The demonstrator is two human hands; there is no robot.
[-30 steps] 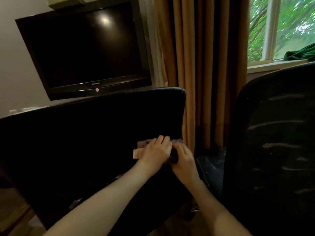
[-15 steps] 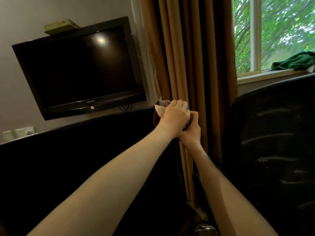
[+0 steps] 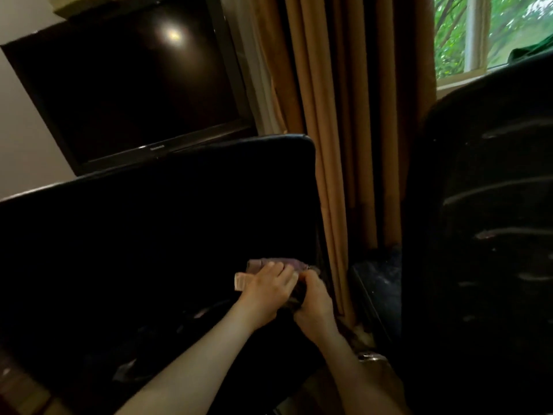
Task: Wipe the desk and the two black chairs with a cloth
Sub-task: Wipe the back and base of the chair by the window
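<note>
- The cloth [image 3: 279, 262], purplish with a pale end sticking out to the left, lies against the backrest of the nearer black chair [image 3: 167, 223], low down and close to that backrest's right edge.
- The left hand [image 3: 266, 290] rests on top of the cloth, its fingers laid fairly straight across it and pressing it to the chair. The cloth shows just beyond the fingertips and beside the thumb side. The thumb itself is hidden.
- The right hand [image 3: 314, 308] touches the left hand on its right side. Its fingers are curled in, clamped round what looks like a dark fold of the cloth at the chair's edge.
- Both forearms reach in from the bottom of the view and meet at the cloth.
- The second black chair [image 3: 490, 211] stands to the right, apart from the hands, with pale streaks across its back.
- A brown curtain [image 3: 344, 121] hangs between the two chairs.
- A dark television [image 3: 128, 85] is mounted on the wall [image 3: 21, 139] above the nearer chair.
- A window [image 3: 478, 34] at the top right shows green leaves, and green fabric [image 3: 535, 49] lies on its sill.
</note>
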